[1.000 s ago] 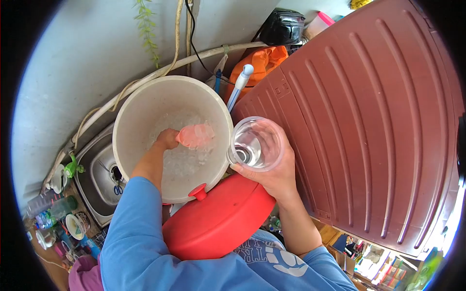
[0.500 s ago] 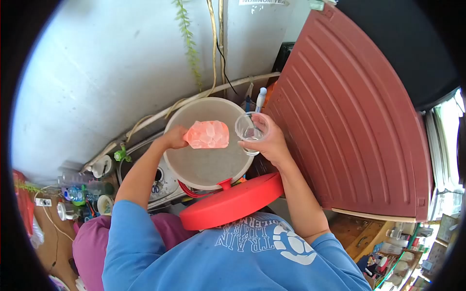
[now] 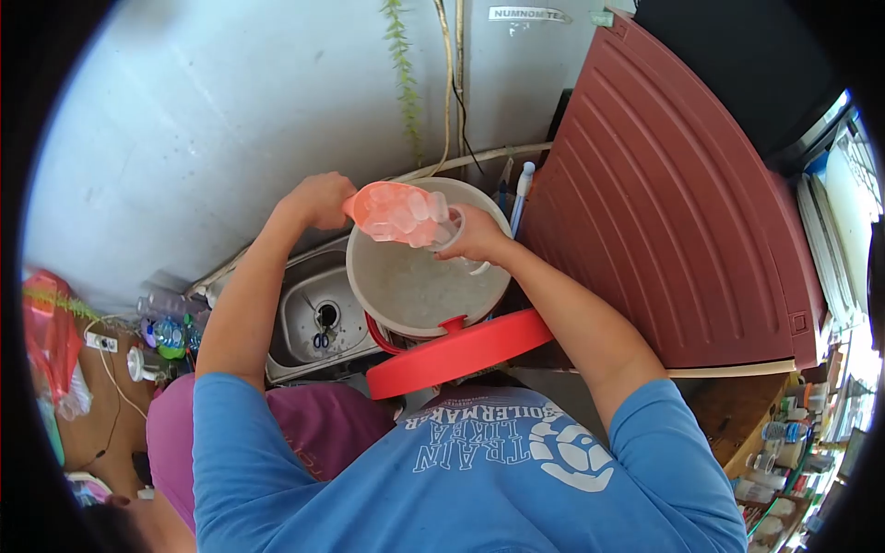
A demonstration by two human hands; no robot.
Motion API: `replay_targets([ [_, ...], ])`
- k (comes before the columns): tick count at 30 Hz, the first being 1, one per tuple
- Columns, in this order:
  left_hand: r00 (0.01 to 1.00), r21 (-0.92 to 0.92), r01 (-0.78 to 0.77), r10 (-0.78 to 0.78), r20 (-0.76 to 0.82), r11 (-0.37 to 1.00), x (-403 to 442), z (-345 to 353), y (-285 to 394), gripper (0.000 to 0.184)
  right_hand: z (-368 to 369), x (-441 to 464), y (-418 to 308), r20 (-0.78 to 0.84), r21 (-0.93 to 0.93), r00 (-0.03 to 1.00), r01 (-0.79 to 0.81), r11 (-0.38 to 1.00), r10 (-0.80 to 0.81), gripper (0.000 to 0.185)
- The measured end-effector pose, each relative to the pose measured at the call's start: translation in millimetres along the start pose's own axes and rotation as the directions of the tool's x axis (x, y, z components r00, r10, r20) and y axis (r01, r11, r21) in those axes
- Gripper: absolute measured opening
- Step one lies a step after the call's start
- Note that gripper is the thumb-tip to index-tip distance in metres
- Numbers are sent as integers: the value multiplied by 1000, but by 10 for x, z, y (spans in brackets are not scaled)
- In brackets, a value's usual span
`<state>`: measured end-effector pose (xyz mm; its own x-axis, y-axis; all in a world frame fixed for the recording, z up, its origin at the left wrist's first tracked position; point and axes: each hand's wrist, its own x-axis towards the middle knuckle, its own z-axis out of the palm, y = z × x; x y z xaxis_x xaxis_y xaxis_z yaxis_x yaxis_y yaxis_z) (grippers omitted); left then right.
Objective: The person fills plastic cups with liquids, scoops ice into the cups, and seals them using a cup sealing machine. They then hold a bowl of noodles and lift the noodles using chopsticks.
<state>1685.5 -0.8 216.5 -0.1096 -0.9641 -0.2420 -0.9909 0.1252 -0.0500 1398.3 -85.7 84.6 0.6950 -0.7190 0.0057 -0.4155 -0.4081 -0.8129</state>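
A left hand (image 3: pixel 323 201) gripped a pink scoop (image 3: pixel 361 205) heaped with ice (image 3: pixel 404 219), the scoop's right end at the mouth of a clear cup (image 3: pixel 450 238) held in the curled right hand (image 3: pixel 481 238). Both were above a pale tub (image 3: pixel 371 281), with a red lid (image 3: pixel 461 356) on its near side and a metal sink (image 3: pixel 302 336) to the left.

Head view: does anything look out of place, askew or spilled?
Yes: blue-handled scissors lie in the metal sink, an odd place for them. The red lid sits tilted beside the ice bucket; no spill shows.
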Motion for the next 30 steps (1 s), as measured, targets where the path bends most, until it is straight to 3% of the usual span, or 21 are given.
replay_targets([
  [6, 994, 117, 100, -104, 27, 988, -49, -205, 12, 18, 136, 170, 32, -12, 114, 992, 130, 985, -129, 75],
  [17, 997, 251, 46, -30, -68, 967, -43, -552, 224, 17, 123, 90, -11, 40, 376, 993, 89, 922, -112, 90],
  [19, 998, 289, 36, -19, -61, 957, -65, -641, 232, 17, 71, 74, -70, 113, 449, 990, 27, 893, -86, 92],
  [23, 988, 273, 49, -6, -156, 961, -166, -841, 262, 17, 8, 43, -103, 117, 397, 990, 29, 918, -82, 94],
  [25, 987, 272, 33, 11, -162, 962, -212, -891, 278, 17, 29, 58, -56, 140, 537, 984, 18, 843, -109, 90],
  [28, 971, 267, 88, -23, -237, 960, -243, -905, 223, 18, -38, 11, -73, 138, 607, 986, -7, 795, -96, 88],
  [30, 928, 145, 254, -199, -314, 956, -264, -841, 132, 18, -103, -35, -136, 113, 632, 988, 6, 775, -100, 87],
])
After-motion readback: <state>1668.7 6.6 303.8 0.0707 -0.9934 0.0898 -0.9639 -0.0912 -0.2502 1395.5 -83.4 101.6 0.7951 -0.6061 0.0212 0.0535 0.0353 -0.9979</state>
